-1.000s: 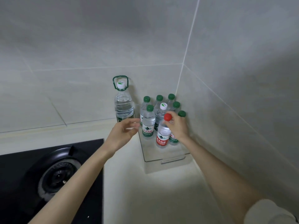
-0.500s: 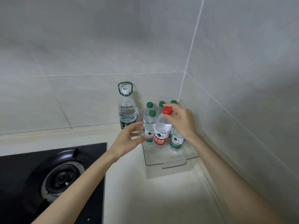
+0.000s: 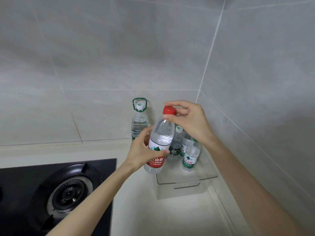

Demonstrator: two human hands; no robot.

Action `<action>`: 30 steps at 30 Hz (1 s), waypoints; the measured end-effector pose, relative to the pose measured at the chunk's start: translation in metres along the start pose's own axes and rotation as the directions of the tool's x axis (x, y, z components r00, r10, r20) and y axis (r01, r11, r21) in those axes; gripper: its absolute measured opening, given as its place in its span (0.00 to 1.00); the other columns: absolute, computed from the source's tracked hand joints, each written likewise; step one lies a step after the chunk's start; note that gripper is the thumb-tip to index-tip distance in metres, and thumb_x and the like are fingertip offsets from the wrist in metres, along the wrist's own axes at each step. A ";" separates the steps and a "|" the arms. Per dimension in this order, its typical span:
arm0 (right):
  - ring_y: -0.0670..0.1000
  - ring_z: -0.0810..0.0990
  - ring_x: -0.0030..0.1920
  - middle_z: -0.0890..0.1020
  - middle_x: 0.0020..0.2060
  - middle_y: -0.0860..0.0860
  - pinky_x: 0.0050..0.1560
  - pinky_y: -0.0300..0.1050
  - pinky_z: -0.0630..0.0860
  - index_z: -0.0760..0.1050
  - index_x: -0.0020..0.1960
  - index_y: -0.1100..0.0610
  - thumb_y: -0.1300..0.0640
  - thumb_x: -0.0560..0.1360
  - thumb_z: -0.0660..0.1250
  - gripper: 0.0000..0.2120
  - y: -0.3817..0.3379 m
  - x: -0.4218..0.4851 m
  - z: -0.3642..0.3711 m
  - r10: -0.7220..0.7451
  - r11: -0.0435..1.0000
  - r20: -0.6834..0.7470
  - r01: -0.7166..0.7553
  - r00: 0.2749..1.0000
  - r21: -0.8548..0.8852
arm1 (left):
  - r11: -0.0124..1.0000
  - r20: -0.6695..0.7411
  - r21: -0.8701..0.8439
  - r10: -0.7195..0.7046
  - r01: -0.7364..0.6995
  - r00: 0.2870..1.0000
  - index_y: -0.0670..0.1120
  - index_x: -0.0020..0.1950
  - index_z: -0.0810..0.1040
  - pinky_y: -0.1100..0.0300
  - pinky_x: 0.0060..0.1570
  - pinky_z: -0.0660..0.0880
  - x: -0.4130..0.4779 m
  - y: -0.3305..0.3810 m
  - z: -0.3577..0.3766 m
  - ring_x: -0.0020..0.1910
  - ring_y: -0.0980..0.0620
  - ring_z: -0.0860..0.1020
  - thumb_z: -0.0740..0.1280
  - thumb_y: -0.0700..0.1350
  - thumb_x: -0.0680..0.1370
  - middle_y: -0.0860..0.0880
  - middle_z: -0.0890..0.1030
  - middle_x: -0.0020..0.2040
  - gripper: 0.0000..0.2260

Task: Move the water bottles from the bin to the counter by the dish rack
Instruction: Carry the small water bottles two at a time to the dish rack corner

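Observation:
A red-capped water bottle (image 3: pixel 159 142) with a red label hangs tilted above the counter, just left of the clear bin (image 3: pixel 187 180). My right hand (image 3: pixel 189 121) pinches its red cap from above. My left hand (image 3: pixel 142 150) grips its body at the label. Several smaller bottles (image 3: pixel 190 155) with green or dark labels stand in the bin behind it, in the corner of the tiled walls. Some of them are hidden behind my right hand and the lifted bottle.
A large bottle with a green carry handle (image 3: pixel 139 121) stands on the counter against the back wall, left of the bin. A black gas hob (image 3: pixel 56 196) with a burner fills the lower left. Pale counter (image 3: pixel 153 215) lies in front of the bin.
My right hand has lifted the red-capped bottle up out of the bin and to the left. My left hand, open before, has closed round the bottle's body.

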State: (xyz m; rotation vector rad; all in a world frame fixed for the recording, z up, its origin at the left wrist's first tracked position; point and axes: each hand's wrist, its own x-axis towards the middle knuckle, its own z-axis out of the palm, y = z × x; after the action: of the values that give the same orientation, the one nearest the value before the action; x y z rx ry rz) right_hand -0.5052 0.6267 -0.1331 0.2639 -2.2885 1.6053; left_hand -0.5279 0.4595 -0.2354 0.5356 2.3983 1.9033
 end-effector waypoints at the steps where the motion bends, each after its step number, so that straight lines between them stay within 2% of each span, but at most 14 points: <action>1: 0.45 0.85 0.47 0.86 0.47 0.47 0.56 0.43 0.80 0.81 0.55 0.48 0.59 0.67 0.78 0.19 0.002 0.000 0.001 0.011 1.000 0.014 -0.011 1.000 0.006 | 1.000 -0.023 0.010 0.000 0.001 1.000 0.54 0.63 0.73 0.69 0.42 0.77 -0.001 -0.002 -0.002 0.45 0.61 0.82 0.83 0.42 0.60 0.54 0.84 0.49 0.35; 4: 0.45 0.84 0.52 0.84 0.54 0.47 0.58 0.43 0.79 0.79 0.59 0.49 0.58 0.67 0.78 0.22 0.018 -0.001 0.004 0.083 0.994 0.038 -0.085 0.996 0.063 | 0.998 -0.082 0.059 -0.010 0.015 0.997 0.58 0.61 0.73 0.63 0.47 0.78 -0.005 -0.012 -0.013 0.48 0.60 0.82 0.83 0.46 0.58 0.56 0.83 0.50 0.35; 7: 0.46 0.78 0.61 0.79 0.61 0.44 0.64 0.41 0.74 0.76 0.64 0.50 0.57 0.67 0.78 0.27 0.052 -0.002 0.006 0.181 0.982 0.034 -0.183 0.983 0.040 | 0.993 -0.137 0.107 -0.040 0.055 0.990 0.58 0.61 0.73 0.62 0.48 0.78 -0.009 -0.022 -0.027 0.49 0.59 0.81 0.83 0.48 0.58 0.58 0.82 0.49 0.35; 11: 0.51 0.71 0.68 0.74 0.68 0.52 0.67 0.41 0.67 0.70 0.70 0.56 0.62 0.70 0.75 0.30 0.111 0.001 0.017 0.290 0.955 -0.002 -0.289 0.957 -0.058 | 0.985 -0.198 0.110 -0.106 0.130 0.975 0.66 0.56 0.72 0.57 0.50 0.79 -0.015 -0.034 -0.044 0.49 0.55 0.81 0.81 0.56 0.53 0.57 0.82 0.48 0.35; 14: 0.53 0.68 0.71 0.71 0.70 0.55 0.71 0.44 0.65 0.67 0.71 0.58 0.63 0.70 0.74 0.32 0.151 0.011 0.028 0.327 0.941 -0.030 -0.328 0.945 -0.084 | 0.979 -0.233 0.099 -0.150 0.177 0.961 0.68 0.52 0.70 0.56 0.51 0.78 -0.020 -0.040 -0.051 0.48 0.56 0.80 0.83 0.50 0.56 0.58 0.80 0.45 0.33; 15: 0.54 0.68 0.72 0.70 0.71 0.55 0.71 0.45 0.64 0.66 0.72 0.58 0.63 0.71 0.74 0.32 0.164 0.016 0.032 0.341 0.935 -0.038 -0.344 0.939 -0.089 | 0.977 -0.242 0.101 -0.161 0.190 0.957 0.69 0.51 0.70 0.57 0.50 0.78 -0.022 -0.041 -0.053 0.47 0.57 0.80 0.83 0.51 0.55 0.59 0.80 0.45 0.32; 17: 0.56 0.68 0.72 0.70 0.71 0.55 0.69 0.44 0.65 0.65 0.72 0.58 0.63 0.71 0.74 0.32 0.186 0.025 0.040 0.356 0.927 -0.053 -0.360 0.933 -0.108 | 0.970 -0.249 0.108 -0.187 0.219 0.950 0.69 0.51 0.70 0.57 0.50 0.77 -0.024 -0.046 -0.056 0.48 0.56 0.81 0.82 0.52 0.53 0.59 0.80 0.45 0.33; 19: 0.56 0.69 0.70 0.71 0.70 0.55 0.68 0.44 0.67 0.66 0.72 0.57 0.62 0.72 0.74 0.31 0.203 0.033 0.046 0.355 0.923 -0.076 -0.363 0.932 -0.132 | 0.962 -0.241 0.116 -0.212 0.245 0.947 0.68 0.52 0.70 0.55 0.51 0.78 -0.028 -0.050 -0.058 0.48 0.54 0.82 0.83 0.50 0.56 0.57 0.81 0.46 0.32; 21: 0.55 0.73 0.68 0.75 0.67 0.55 0.69 0.48 0.69 0.68 0.71 0.56 0.62 0.71 0.74 0.30 0.216 0.039 0.053 0.342 0.924 -0.110 -0.355 0.933 -0.141 | 0.955 -0.243 0.121 -0.235 0.270 0.941 0.70 0.51 0.71 0.55 0.50 0.79 -0.030 -0.055 -0.060 0.45 0.57 0.83 0.82 0.55 0.53 0.56 0.83 0.45 0.32; 24: 0.53 0.78 0.62 0.80 0.60 0.54 0.66 0.50 0.73 0.72 0.67 0.56 0.64 0.71 0.73 0.25 0.224 0.043 0.064 0.287 0.947 -0.180 -0.307 0.941 -0.095 | 0.940 -0.259 0.136 -0.271 0.313 0.927 0.71 0.51 0.71 0.54 0.50 0.80 -0.031 -0.063 -0.061 0.43 0.58 0.83 0.78 0.60 0.50 0.55 0.85 0.43 0.32; 28: 0.53 0.80 0.59 0.82 0.56 0.54 0.64 0.51 0.75 0.76 0.63 0.57 0.64 0.71 0.74 0.21 0.223 0.042 0.076 0.236 0.965 -0.289 -0.258 0.928 -0.040 | 0.929 -0.269 0.140 -0.298 0.344 0.916 0.73 0.50 0.70 0.52 0.51 0.80 -0.032 -0.065 -0.065 0.44 0.56 0.83 0.78 0.61 0.50 0.54 0.85 0.43 0.32; 30: 0.52 0.80 0.58 0.83 0.56 0.53 0.64 0.54 0.75 0.76 0.62 0.56 0.63 0.70 0.74 0.22 0.230 0.049 0.079 0.234 0.968 -0.277 -0.250 0.932 -0.023 | 0.922 -0.305 0.130 -0.313 0.365 0.900 0.74 0.49 0.70 0.52 0.51 0.80 -0.028 -0.065 -0.064 0.44 0.56 0.83 0.78 0.61 0.49 0.54 0.85 0.43 0.32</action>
State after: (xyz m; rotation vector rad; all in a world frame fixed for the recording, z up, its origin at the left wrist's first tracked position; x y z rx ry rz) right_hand -0.6410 0.6340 -0.3403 -0.2508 -2.2125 1.5708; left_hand -0.5328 0.3787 -0.2868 -0.1637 2.6333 1.7101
